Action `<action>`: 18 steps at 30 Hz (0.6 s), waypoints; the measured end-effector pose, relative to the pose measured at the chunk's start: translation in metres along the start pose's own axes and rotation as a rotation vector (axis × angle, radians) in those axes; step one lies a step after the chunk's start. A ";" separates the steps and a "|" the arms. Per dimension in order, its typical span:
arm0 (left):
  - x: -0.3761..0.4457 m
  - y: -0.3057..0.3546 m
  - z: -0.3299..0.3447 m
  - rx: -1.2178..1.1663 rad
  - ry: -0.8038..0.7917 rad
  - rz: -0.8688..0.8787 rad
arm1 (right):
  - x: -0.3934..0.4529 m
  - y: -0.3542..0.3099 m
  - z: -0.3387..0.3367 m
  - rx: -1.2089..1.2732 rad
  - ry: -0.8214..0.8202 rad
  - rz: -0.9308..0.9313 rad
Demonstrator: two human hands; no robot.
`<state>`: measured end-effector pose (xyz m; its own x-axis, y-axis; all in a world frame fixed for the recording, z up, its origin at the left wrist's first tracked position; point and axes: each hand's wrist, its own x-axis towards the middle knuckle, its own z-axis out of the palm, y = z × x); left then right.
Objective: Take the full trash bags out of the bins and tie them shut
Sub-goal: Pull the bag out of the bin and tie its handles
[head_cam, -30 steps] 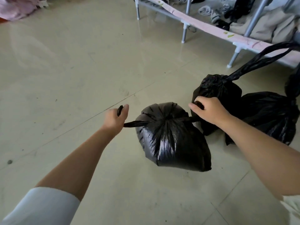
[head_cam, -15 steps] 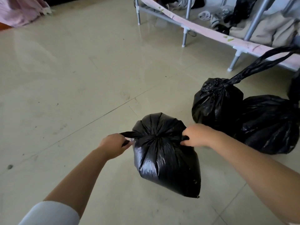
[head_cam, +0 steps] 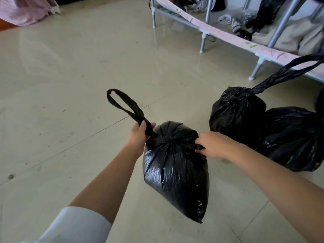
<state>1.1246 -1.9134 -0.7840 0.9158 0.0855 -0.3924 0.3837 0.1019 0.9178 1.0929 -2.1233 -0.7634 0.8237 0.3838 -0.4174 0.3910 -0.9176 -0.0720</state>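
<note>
Here, left hand fingers gripping bag loop, right hand pinching bag neck, bare floor leftward.

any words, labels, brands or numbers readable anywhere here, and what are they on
None can be read.
Held bag, gripped by the left hand and right hand: plain black plastic, no print.
Two other bags: plain black, no print.
Pink rail cloth: only small leaf-like marks, no letters.
Clothes under the rack: no label visible.
</note>
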 end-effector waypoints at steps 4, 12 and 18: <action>-0.012 0.022 0.018 0.192 -0.249 0.158 | -0.004 0.011 0.000 0.110 -0.002 0.029; -0.020 0.013 0.047 0.970 -0.417 0.153 | -0.006 0.022 0.010 0.327 0.071 0.087; -0.013 -0.002 0.032 1.232 -0.491 0.071 | -0.003 0.027 0.007 0.691 0.228 0.203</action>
<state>1.1160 -1.9459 -0.7790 0.7857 -0.3374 -0.5185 -0.0487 -0.8693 0.4919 1.0978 -2.1500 -0.7702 0.9461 0.1431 -0.2904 -0.0621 -0.8002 -0.5965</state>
